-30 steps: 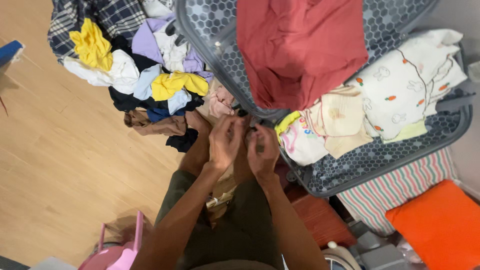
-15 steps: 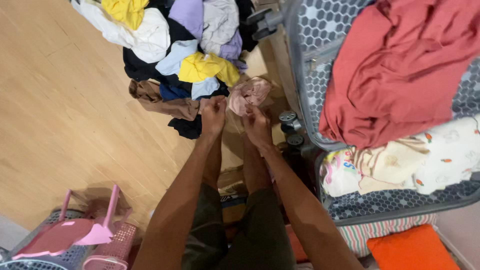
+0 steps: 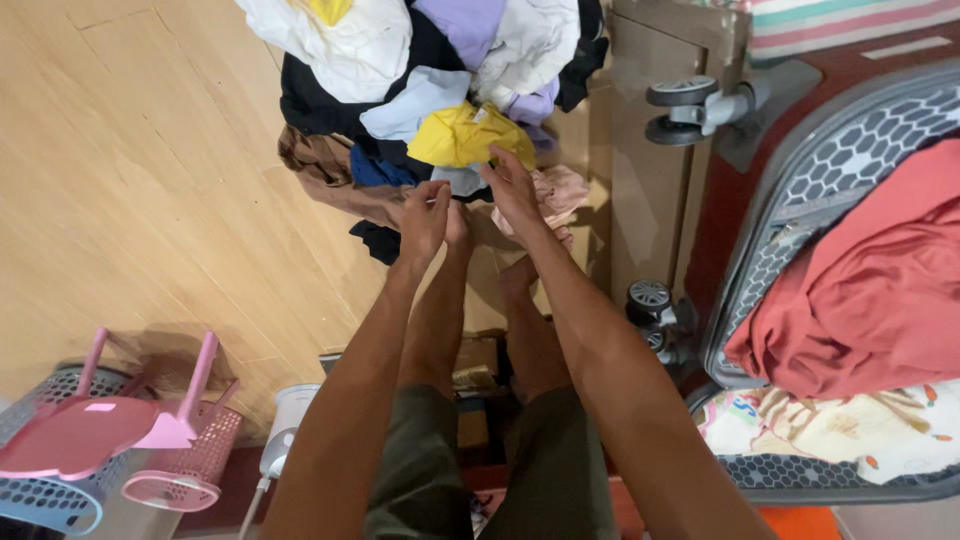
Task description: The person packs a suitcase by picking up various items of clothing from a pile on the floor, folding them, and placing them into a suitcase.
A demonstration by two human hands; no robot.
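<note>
Pale pink garment (image 3: 556, 196) lies just right of the frame's centre, near the top, at the lower edge of a heap of clothes (image 3: 440, 70) spread on the wooden floor (image 3: 130, 180). In the head view, the only one here, the right hand (image 3: 512, 188) rests on that pink cloth with its fingers stretched out toward the heap; whether they pinch the fabric cannot be told. The left hand (image 3: 424, 215), just left of it, is curled closed, and it seems to pinch a thin bit of cloth, though what it grips is too small to make out. Both forearms run up from the bottom of the frame, above the person's knees in olive shorts (image 3: 480, 470).

Right above the hands sits a yellow piece (image 3: 462, 136), with a light blue piece (image 3: 415, 98) beside it, a brown garment (image 3: 330, 180) to the left and dark cloth around them. On the right edge an open grey suitcase (image 3: 800, 200) with a honeycomb lining holds a red garment (image 3: 870, 290) and, lower, a cream printed cloth (image 3: 840, 425). Its wheels (image 3: 680, 108) show in the upper middle. In the lower left corner stand a pink plastic stool (image 3: 110, 420) and mesh baskets (image 3: 50, 500).
</note>
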